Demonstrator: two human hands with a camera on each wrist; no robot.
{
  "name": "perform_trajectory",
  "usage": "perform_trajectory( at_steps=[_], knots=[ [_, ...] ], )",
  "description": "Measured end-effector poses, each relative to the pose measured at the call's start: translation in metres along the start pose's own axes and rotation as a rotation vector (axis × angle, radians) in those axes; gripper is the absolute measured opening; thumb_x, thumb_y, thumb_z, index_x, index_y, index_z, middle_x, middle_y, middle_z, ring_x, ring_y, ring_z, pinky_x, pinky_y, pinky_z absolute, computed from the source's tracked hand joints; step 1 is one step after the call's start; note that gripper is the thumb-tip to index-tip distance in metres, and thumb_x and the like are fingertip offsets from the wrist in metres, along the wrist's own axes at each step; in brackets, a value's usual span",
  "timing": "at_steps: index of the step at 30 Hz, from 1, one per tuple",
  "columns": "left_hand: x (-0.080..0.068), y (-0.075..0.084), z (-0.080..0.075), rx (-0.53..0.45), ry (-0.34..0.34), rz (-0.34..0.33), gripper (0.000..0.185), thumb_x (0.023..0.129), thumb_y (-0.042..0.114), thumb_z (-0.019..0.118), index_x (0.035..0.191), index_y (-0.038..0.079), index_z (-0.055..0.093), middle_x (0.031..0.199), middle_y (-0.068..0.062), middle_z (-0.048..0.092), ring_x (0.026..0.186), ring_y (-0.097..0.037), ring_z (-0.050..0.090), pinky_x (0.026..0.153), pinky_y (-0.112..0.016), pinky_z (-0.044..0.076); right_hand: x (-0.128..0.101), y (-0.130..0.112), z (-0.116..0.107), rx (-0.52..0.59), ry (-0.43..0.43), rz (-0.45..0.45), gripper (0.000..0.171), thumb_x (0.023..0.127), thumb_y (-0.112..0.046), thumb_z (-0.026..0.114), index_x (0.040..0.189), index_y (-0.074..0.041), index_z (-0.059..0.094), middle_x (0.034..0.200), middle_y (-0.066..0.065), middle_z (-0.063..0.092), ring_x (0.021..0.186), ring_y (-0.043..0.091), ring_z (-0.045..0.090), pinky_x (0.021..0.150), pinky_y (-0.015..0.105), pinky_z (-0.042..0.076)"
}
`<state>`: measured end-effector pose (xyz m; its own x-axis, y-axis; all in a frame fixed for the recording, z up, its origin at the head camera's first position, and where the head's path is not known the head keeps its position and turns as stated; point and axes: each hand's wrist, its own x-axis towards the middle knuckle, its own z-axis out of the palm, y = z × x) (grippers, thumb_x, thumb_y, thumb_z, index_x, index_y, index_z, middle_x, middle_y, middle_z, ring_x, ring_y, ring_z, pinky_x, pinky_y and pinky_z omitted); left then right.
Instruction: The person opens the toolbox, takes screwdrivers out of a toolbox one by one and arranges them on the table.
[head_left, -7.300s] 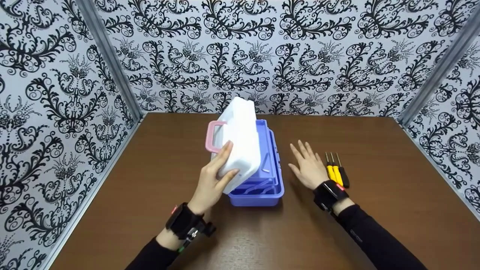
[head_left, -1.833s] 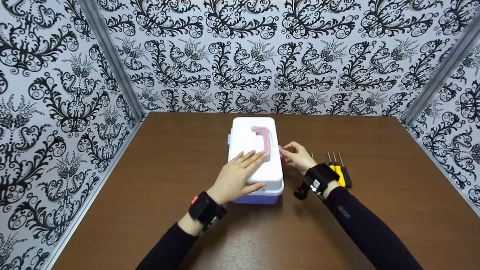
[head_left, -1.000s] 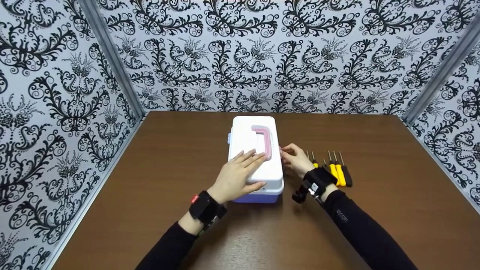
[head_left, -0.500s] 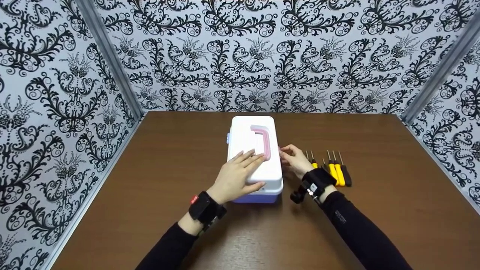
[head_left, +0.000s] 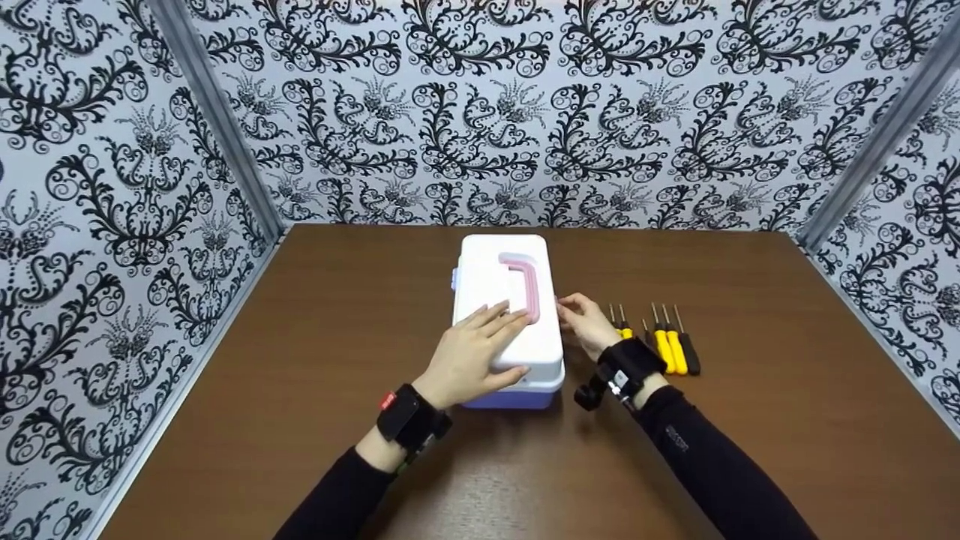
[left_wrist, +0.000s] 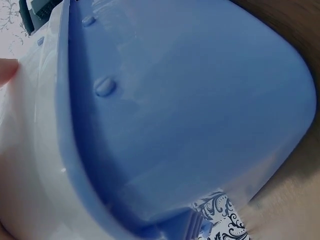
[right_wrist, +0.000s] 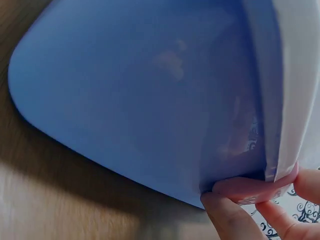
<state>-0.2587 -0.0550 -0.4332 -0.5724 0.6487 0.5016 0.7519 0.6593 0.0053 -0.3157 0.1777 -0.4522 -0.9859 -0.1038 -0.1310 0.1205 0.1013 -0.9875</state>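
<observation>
A toolbox with a white lid (head_left: 491,285) and a blue-purple base (head_left: 510,398) stands mid-table, the lid down on the base. A pink handle (head_left: 531,289) lies folded on top. My left hand (head_left: 469,360) rests on the near part of the lid, fingers extended, fingertips beside the handle's near end. At the box's right side, my right hand (head_left: 587,324) pinches a pink latch (right_wrist: 250,189) between thumb and fingers. The right wrist view has this latch against the rim where lid meets base. The left wrist view has the base's end wall (left_wrist: 200,100).
Right of the toolbox, several screwdrivers with yellow or black handles lie on the brown table (head_left: 322,360); a black one (head_left: 688,352) is outermost. My right wrist partly hides some. Patterned walls (head_left: 510,112) enclose the table at the back and sides.
Since the earliest frame the lid has come down onto the base. My left hand has gone from gripping the lid to resting on it. My right hand has moved left to the latch.
</observation>
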Motion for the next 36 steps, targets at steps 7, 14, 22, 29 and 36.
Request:
perform_trajectory(
  at_steps=[7,14,22,29,36],
  knots=[
    [0.000,-0.002,-0.001,-0.027,0.005,0.009,0.069,0.092,0.058,0.058,0.147,0.017,0.048,0.146,0.003,0.056,0.141,-0.021,0.044,0.119,-0.039,0.035,-0.003,-0.011,-0.005,-0.522,-0.026,-0.176,0.030,0.103,-0.013,0.046,0.121,0.010,0.051,0.120,0.028,0.064,0.102,0.031,0.067,0.090,0.039,0.055],
    [-0.003,-0.007,-0.005,-0.051,-0.004,0.045,0.069,0.093,0.057,0.058,0.147,0.016,0.048,0.145,0.000,0.057,0.141,-0.023,0.045,0.119,-0.039,0.035,-0.015,-0.019,-0.009,-0.927,-0.010,-0.353,0.043,0.101,-0.021,0.047,0.132,0.009,0.053,0.135,0.031,0.056,0.129,0.051,0.048,0.110,0.060,0.039],
    [-0.015,-0.020,-0.017,0.003,-0.023,0.075,0.069,0.091,0.060,0.057,0.145,0.017,0.050,0.143,0.000,0.058,0.141,-0.023,0.044,0.120,-0.046,0.033,-0.029,-0.010,-0.016,-1.182,0.099,-0.356,0.057,0.102,-0.029,0.050,0.151,-0.003,0.038,0.157,0.022,0.033,0.148,0.044,0.022,0.115,0.069,0.023],
    [-0.022,0.000,-0.025,0.207,0.105,-0.120,0.078,0.075,0.079,0.060,0.114,0.012,0.067,0.115,-0.004,0.073,0.126,-0.028,0.058,0.109,-0.045,0.045,-0.036,0.001,-0.025,-1.290,0.172,-0.413,0.064,0.101,-0.033,0.052,0.156,-0.012,0.029,0.160,0.018,0.031,0.150,0.040,0.019,0.118,0.066,0.020],
    [-0.031,0.011,-0.034,0.354,0.093,-0.282,0.073,0.067,0.057,0.073,0.113,0.000,0.068,0.115,-0.012,0.072,0.116,-0.027,0.064,0.097,-0.040,0.053,-0.044,0.008,-0.034,-1.306,0.219,-0.468,0.065,0.099,-0.031,0.056,0.156,-0.012,0.030,0.162,0.016,0.028,0.151,0.039,0.018,0.119,0.066,0.017]
  ],
)
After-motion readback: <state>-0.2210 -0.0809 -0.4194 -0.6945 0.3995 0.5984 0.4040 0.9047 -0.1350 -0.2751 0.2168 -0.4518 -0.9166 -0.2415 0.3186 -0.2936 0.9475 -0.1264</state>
